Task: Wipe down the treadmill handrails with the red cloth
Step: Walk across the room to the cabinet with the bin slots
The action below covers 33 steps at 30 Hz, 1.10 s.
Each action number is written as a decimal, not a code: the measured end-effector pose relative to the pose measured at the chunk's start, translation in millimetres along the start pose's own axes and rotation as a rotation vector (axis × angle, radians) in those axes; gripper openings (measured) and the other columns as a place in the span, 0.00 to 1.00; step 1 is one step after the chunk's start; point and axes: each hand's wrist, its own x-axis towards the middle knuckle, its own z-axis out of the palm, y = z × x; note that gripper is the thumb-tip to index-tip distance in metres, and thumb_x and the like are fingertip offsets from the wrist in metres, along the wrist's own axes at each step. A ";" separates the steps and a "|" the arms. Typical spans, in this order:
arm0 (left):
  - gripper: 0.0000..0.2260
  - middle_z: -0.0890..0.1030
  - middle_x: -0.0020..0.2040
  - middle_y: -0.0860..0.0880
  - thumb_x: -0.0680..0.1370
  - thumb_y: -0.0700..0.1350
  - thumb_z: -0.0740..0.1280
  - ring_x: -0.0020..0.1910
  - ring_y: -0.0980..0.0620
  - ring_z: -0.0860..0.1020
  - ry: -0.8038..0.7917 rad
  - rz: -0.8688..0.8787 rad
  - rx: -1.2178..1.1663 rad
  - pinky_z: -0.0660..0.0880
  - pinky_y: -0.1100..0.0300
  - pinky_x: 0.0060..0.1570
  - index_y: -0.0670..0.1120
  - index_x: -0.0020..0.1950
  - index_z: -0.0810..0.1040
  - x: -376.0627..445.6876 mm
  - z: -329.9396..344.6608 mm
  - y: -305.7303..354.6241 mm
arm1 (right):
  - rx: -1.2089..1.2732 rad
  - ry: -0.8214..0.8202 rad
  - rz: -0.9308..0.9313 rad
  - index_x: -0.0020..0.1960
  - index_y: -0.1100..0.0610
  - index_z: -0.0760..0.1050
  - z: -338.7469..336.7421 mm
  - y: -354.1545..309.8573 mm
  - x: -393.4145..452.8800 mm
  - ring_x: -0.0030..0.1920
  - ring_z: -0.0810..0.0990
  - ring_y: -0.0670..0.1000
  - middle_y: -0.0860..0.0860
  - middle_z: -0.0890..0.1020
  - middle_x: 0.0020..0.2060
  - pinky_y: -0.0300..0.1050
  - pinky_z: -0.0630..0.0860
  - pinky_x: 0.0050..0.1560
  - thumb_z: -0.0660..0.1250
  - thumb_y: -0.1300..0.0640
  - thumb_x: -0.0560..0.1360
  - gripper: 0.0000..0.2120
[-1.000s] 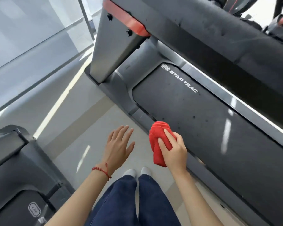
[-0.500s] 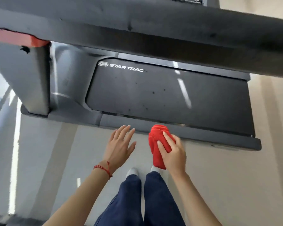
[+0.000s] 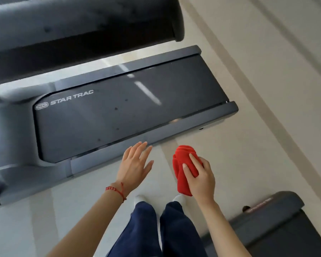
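Above treadmill deck, dark handrail.

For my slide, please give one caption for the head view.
Right hand grips a bunched red cloth, left hand open, beside a treadmill's handrail.

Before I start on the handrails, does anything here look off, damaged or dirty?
Nothing looks damaged or askew. The treadmill belt shows a few small dark specks, and the handrail looks faintly smudged. The red cloth is bunched in the right hand; the left hand is open and empty.
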 end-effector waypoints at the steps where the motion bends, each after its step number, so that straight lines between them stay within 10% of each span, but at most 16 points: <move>1: 0.24 0.77 0.60 0.42 0.77 0.55 0.53 0.60 0.39 0.75 -0.013 0.029 0.008 0.70 0.42 0.58 0.41 0.63 0.76 5.9 3.2 11.8 | 0.006 0.014 0.026 0.63 0.52 0.73 -7.9 10.3 -1.7 0.54 0.78 0.54 0.54 0.76 0.58 0.49 0.76 0.51 0.56 0.39 0.72 0.25; 33: 0.26 0.79 0.59 0.43 0.80 0.57 0.47 0.57 0.41 0.77 -0.263 0.780 0.137 0.73 0.44 0.55 0.43 0.61 0.77 231.1 78.4 343.5 | 0.110 0.577 0.699 0.66 0.49 0.69 -195.9 223.1 49.3 0.54 0.76 0.53 0.52 0.73 0.61 0.49 0.77 0.50 0.65 0.48 0.75 0.20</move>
